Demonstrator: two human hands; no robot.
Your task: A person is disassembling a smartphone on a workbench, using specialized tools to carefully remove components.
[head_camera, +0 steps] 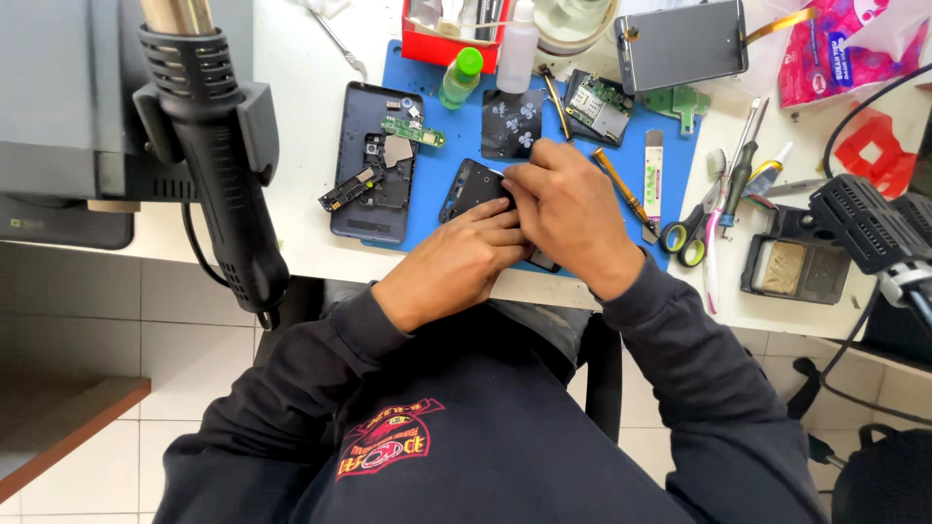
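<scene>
On the blue mat (670, 146), fingers (505, 199) grip the dark phone frame (468, 186).

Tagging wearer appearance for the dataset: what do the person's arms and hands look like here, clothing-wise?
Both hands are bare: left hand, right hand, no gloves, rings or watch visible. Long dark navy sleeves reach the wrists, with ribbed cuffs. They belong to a sweatshirt with a red and yellow emblem on the chest.

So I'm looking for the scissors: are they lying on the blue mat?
No, the scissors lie on the white table, just off the right edge of the blue mat.
</scene>
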